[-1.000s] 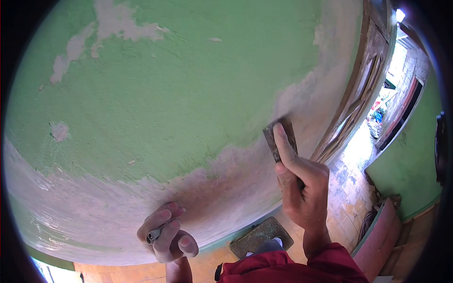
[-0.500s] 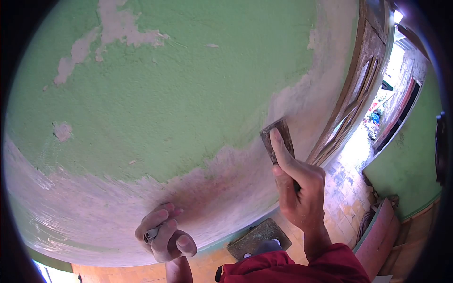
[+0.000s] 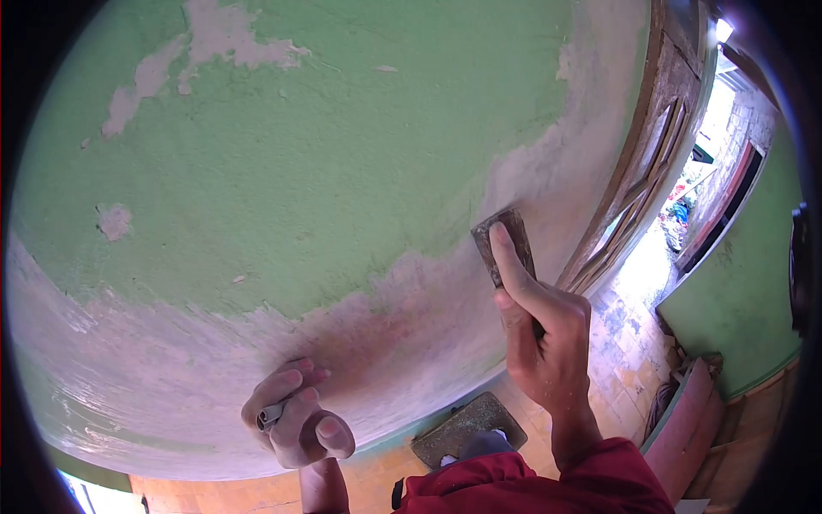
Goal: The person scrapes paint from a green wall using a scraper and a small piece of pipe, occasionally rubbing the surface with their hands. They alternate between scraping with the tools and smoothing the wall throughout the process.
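Note:
My right hand (image 3: 552, 338) is closed round a scraper (image 3: 519, 238) with a worn, dark, flat blade. One finger lies stretched along the blade. The blade is against the wall (image 3: 282, 197), at the border between green paint and a pale scraped band (image 3: 419, 278). Lower left, my left hand (image 3: 295, 428), dusty and with curled fingers, is close to the scraped part of the wall. A small grey rolled piece (image 3: 270, 416) sticks out between its fingers, most of it hidden.
A wooden-framed window or door (image 3: 638, 180) borders the wall on the right, with a bright opening beyond. Below are a tiled floor (image 3: 612, 343) and a dark speckled mat or board (image 3: 471, 428) by my feet. A pinkish panel (image 3: 685, 437) stands lower right.
The scraper and my right hand have shifted very slightly upward. My left hand has also moved up a little. The wall sits marginally differently in view; both grips are the same.

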